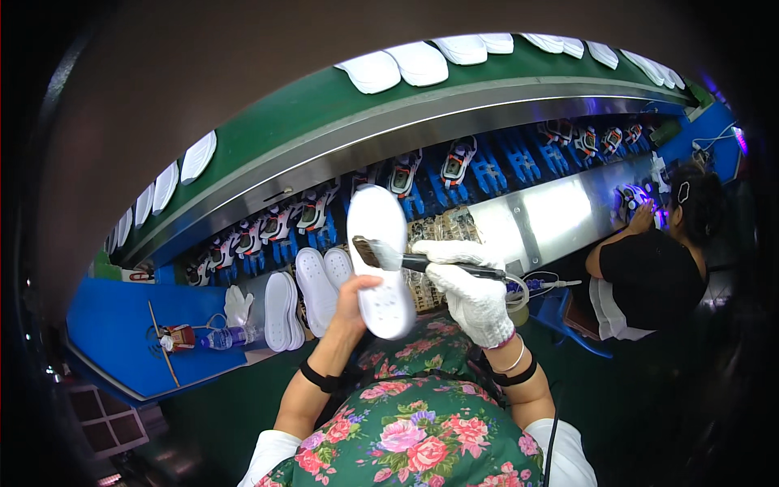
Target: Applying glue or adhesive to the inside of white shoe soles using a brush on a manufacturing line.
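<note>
Upright in front of me is a white shoe sole (380,215), its lower part dotted with small holes. My bare left hand (350,304) grips its left edge, thumb across the face. My right hand (471,296), in a white knit glove, is closed around the black handle of a brush (418,262). The brush's pale neck and dark brown bristles lie against the middle of the sole. Just behind my left hand, several white soles (280,312) stand or lean side by side at the bench edge.
Shoe uppers (312,213) sit along blue racks ahead, below a green shelf (300,122) bearing more soles. At left, a blue table (122,325) holds a bottle (227,337), a glove (238,306) and a stick. A pale hose (519,296) hangs by my right hand. Another person (649,272) works at right.
</note>
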A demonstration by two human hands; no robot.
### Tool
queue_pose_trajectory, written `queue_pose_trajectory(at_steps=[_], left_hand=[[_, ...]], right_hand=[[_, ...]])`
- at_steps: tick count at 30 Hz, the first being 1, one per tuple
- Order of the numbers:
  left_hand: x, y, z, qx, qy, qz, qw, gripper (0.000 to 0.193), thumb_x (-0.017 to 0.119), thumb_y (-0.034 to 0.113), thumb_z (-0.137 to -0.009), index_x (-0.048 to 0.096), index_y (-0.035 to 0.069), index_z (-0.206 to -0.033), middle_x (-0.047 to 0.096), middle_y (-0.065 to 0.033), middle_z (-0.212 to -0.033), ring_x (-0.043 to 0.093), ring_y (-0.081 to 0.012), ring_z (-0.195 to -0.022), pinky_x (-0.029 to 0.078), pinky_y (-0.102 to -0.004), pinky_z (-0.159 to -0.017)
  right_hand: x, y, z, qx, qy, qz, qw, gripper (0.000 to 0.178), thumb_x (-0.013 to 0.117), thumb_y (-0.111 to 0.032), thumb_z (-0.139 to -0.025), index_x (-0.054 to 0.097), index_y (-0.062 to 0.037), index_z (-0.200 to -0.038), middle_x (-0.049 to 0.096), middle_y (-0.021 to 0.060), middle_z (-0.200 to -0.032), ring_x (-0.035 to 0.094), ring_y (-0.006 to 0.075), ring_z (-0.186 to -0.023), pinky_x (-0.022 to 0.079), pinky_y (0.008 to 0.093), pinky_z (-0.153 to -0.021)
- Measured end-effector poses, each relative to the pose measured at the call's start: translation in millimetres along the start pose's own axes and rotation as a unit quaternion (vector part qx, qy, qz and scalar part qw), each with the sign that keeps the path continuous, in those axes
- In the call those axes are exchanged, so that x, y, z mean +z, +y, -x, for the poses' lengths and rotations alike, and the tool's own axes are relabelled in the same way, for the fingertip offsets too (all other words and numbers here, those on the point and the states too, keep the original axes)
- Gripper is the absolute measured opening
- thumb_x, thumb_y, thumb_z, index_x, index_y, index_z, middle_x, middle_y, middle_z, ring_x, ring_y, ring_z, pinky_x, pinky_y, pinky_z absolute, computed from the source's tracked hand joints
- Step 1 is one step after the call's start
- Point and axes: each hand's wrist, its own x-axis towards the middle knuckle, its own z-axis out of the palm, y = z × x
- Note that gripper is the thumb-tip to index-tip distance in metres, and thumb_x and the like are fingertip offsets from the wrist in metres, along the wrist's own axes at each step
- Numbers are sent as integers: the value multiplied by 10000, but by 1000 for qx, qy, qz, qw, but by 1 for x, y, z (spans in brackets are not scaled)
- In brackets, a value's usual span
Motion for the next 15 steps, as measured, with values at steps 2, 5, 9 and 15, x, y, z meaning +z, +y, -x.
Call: queue_pose_trajectory(at_steps=[2, 5, 9, 15], left_hand=[[20, -13, 6, 20, -77, -61, 995, 559, 672, 128, -775, 552, -76, -1281, 691, -217, -1152, 705, -335, -1029, 560, -466, -973], [16, -29, -3, 32, -195, 71, 978, 696, 727, 325, -857, 473, -28, -1401, 613, -220, -1324, 612, -375, -1231, 469, -529, -1089], [74, -15, -3, -22, -219, 154, 963, 1143, 205, 946, -812, 518, -5, -1363, 644, -180, -1228, 645, -352, -1109, 516, -481, -986], [83, -31, -4, 41, -167, 85, 981, 1106, 109, 928, -831, 490, 78, -1426, 656, -152, -1210, 674, -306, -1031, 550, -468, -908]], right_hand=[[1, -4, 2, 12, -7, 40, 999, 213, 714, 34, -863, 730, 55, -1074, 748, 143, -1077, 719, 185, -934, 579, 311, -863], [-4, -15, -7, -28, -1, 120, 992, 176, 762, 36, -809, 764, 25, -985, 755, 124, -977, 721, 178, -860, 580, 302, -772], [-9, -25, -10, -147, 21, 236, 960, 208, 801, 12, -742, 765, 22, -947, 753, 150, -936, 725, 224, -802, 572, 316, -728], [-13, -21, -33, -353, -12, 420, 836, 336, 760, -17, -674, 755, -20, -1010, 740, 170, -1047, 695, 302, -865, 564, 375, -768]])
